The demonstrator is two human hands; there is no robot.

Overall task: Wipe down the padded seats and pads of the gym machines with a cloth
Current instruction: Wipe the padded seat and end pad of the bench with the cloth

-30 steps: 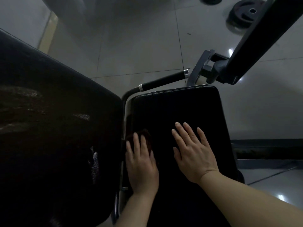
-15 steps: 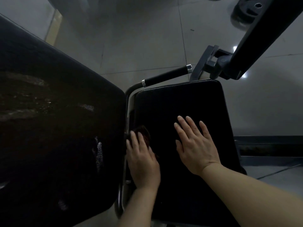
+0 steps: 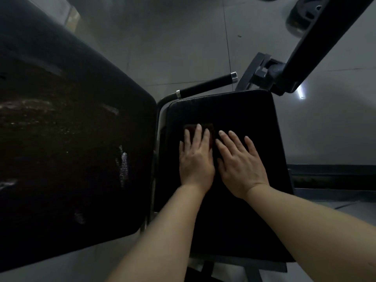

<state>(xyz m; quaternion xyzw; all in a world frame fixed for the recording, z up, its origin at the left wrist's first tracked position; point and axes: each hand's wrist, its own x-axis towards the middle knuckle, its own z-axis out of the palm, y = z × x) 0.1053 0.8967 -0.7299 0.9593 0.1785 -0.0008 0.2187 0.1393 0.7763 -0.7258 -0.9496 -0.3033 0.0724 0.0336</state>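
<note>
A black padded seat [image 3: 234, 110] fills the middle of the head view. My left hand [image 3: 196, 157] lies flat on it with straight fingers, pressing a dark reddish cloth [image 3: 210, 129] onto the pad; only the cloth's far edge shows beyond the fingertips. My right hand [image 3: 240, 163] rests flat on the seat right beside it, fingers spread, nothing under it. A large black back pad [image 3: 71, 149] with worn, scuffed patches stands to the left.
A black handle bar with chrome ends [image 3: 205, 85] runs behind the seat. A dark machine arm [image 3: 317, 43] crosses the upper right. A weight plate [image 3: 299, 15] lies on the grey tiled floor [image 3: 173, 41]. A dark floor strip [image 3: 333, 176] runs at the right.
My left hand has slid the cloth from the seat's left edge toward the middle and forward, ending close beside my right hand. The right hand has barely moved.
</note>
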